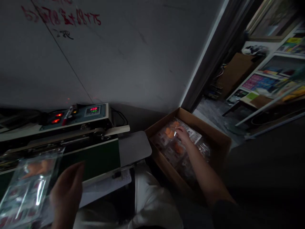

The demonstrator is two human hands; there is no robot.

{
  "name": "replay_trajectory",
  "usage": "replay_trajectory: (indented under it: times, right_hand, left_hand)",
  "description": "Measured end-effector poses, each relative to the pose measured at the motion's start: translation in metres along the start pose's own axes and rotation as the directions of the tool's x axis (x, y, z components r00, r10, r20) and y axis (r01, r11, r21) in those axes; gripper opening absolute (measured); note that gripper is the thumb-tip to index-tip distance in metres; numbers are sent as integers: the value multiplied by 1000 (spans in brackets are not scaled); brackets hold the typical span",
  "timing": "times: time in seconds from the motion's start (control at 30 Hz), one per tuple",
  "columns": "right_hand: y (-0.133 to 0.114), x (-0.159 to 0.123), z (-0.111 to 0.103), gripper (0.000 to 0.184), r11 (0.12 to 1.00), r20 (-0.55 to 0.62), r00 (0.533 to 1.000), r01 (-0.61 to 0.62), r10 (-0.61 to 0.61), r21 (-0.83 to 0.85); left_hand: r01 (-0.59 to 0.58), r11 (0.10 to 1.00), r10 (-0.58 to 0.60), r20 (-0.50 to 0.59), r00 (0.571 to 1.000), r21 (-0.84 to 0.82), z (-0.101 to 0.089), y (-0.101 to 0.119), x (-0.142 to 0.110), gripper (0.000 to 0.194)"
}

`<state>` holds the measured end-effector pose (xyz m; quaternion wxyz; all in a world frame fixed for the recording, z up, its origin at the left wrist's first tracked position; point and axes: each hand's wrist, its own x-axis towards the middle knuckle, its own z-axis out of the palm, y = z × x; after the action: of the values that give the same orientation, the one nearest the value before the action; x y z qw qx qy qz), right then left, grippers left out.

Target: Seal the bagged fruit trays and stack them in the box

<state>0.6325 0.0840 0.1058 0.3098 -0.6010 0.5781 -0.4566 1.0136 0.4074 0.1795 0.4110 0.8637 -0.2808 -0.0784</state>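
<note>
My right hand (183,135) reaches into a cardboard box (164,170), fingertips pinched on the edge of a clear plastic bag (169,133) with an orange item inside. Similar packed bags lie beneath it, and one more orange piece (178,148) shows beside my wrist. My left hand (68,187) hovers at the front of the green conveyor belt (100,159), blurred, its fingers drawn together with nothing visible at the tips. Just left of it, a long clear bag (28,187) holds an orange item at the top and small reddish packets below, with its upper end at the sealing machine.
The band sealer's control panel (92,110) has lit red and green digits, and a marker pen (68,114) lies on it. A metal end plate (134,148) sticks out towards the box. Behind stands a grey wall (133,57); at right are shelves (267,74).
</note>
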Motion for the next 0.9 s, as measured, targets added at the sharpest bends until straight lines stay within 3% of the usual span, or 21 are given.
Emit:
replay_trajectory:
  times: [0.07, 0.1, 0.2, 0.27, 0.33, 0.37, 0.43, 0.47, 0.53, 0.6, 0.63, 0.67, 0.7, 0.8, 0.83, 0.9]
  right_hand:
    - [-30, 3, -28, 31, 998, 39, 997, 64, -64, 15]
    - [-50, 4, -43, 29, 992, 67, 990, 126, -127, 21]
    - [-120, -5, -77, 21, 911, 213, 885, 403, -413, 93]
    - [-166, -22, -84, 20, 867, 283, 822, 443, -495, 228]
    - [-202, -45, -77, 22, 849, 311, 804, 403, -507, 343]
    - [-216, -56, -69, 22, 844, 328, 800, 372, -502, 386]
    - [-233, -72, -51, 19, 840, 409, 769, 293, -491, 457]
    - [-238, -76, -41, 22, 844, 485, 730, 238, -482, 480]
    - [-240, -73, -23, 32, 875, 662, 602, 136, -446, 465]
    - [-235, -63, -4, 30, 926, 811, 455, 94, -367, 365]
    - [-230, -58, 6, 28, 944, 849, 417, 87, -324, 318]
    - [-224, -55, 17, 30, 954, 858, 421, 66, -293, 293]
    - [-216, -56, 30, 30, 954, 840, 468, 22, -275, 301]
    - [-186, -77, 71, 39, 880, 677, 697, -142, -236, 453]
    - [-175, -89, 85, 50, 852, 633, 738, -158, -234, 500]
    - [-155, -114, 111, 71, 832, 590, 753, -106, -290, 545]
  left_hand:
    - [-87, 971, 118, 130, 984, -224, 22, 28, 0, 29]
    - [-143, 931, 219, 201, 955, -337, 33, 44, 0, 29]
    - [-214, 787, 457, 313, 833, -579, 64, 100, -2, 33]
    - [-163, 675, 549, 343, 762, -719, 78, 136, -6, 55]
    - [-52, 568, 616, 382, 689, -821, 85, 163, -11, 83]
    - [29, 534, 631, 421, 651, -845, 87, 170, -13, 86]
    - [193, 515, 616, 517, 594, -835, 86, 171, -17, 70]
    - [259, 519, 586, 560, 586, -815, 84, 165, -17, 57]
    - [332, 538, 505, 611, 609, -775, 76, 144, -14, 40]
    - [355, 563, 416, 627, 659, -746, 65, 119, -7, 40]
    - [360, 577, 372, 629, 683, -733, 60, 108, -3, 41]
    - [363, 585, 333, 623, 708, -725, 55, 97, 1, 42]
    - [365, 583, 297, 608, 736, -726, 52, 88, 4, 42]
    - [389, 534, 200, 560, 804, -750, 55, 68, 10, 42]
    - [405, 512, 174, 553, 815, -758, 60, 64, 10, 43]
    - [433, 493, 124, 554, 824, -755, 71, 57, 10, 46]
